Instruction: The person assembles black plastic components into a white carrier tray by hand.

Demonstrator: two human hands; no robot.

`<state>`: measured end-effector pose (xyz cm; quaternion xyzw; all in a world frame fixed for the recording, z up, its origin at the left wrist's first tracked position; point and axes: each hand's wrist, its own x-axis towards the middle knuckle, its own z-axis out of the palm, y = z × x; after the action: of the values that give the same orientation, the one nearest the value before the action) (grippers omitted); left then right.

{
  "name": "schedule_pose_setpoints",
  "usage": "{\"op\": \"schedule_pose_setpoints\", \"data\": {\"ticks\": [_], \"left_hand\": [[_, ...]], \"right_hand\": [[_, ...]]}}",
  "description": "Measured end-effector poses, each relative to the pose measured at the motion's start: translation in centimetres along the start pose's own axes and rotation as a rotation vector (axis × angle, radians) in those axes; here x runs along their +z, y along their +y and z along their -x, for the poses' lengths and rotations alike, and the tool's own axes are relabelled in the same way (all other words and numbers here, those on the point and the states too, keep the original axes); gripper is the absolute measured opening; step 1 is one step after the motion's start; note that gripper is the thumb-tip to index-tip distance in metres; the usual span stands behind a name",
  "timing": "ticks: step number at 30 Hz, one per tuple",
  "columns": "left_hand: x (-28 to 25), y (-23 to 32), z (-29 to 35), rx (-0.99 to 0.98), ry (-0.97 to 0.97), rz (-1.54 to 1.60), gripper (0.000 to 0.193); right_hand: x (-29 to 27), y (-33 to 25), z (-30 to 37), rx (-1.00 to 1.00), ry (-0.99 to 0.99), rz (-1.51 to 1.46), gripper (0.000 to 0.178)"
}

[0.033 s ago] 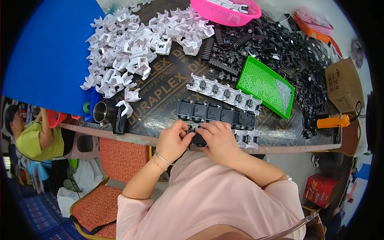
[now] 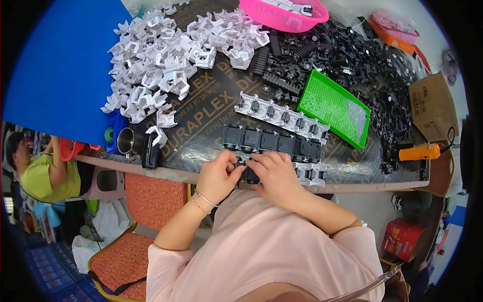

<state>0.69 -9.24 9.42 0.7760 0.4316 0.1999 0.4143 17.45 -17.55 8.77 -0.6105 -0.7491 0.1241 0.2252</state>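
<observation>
My left hand (image 2: pixel 218 176) is closed at the near edge of the table, thumb and fingers pinched at a black plastic part (image 2: pixel 251 175). The fingers of my right hand (image 2: pixel 277 177) curl over the same part from the other side. That part sits at the left end of a row of white plastic housings (image 2: pixel 311 174), partly hidden under my right hand. Just beyond my hands lies a row of black plastic housings (image 2: pixel 271 142). Farther off, a second row of white housings (image 2: pixel 282 117) with black pieces in them slants across the table.
Loose white housings (image 2: pixel 156 60) are heaped at the far left, small black parts (image 2: pixel 352 65) at the far right. Around them are a green tray (image 2: pixel 327 103), a pink basket (image 2: pixel 287 20), a metal cup (image 2: pixel 129 141) and an orange tool (image 2: pixel 419 152). A person (image 2: pixel 45 166) sits at left.
</observation>
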Motion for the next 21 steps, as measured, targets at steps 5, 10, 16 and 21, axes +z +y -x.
{"op": "schedule_pose_setpoints", "data": {"ticks": [5,10,16,21], "left_hand": [[0.2,-0.1,-0.2,0.005,0.020,-0.014,0.021],[0.0,0.0,0.0,-0.030,0.023,-0.012,0.021],[-0.2,-0.4,0.2,-0.025,0.134,-0.027,0.020],[-2.0,-3.1,1.4,-0.080,0.295,0.103,0.020]], "right_hand": [[0.1,0.4,0.4,-0.004,-0.009,0.022,0.057],[-0.6,0.7,0.9,-0.003,0.050,-0.076,0.054],[-2.2,1.1,1.6,-0.074,0.073,-0.069,0.047],[-8.8,8.7,0.8,0.177,0.432,0.181,0.039]]}}
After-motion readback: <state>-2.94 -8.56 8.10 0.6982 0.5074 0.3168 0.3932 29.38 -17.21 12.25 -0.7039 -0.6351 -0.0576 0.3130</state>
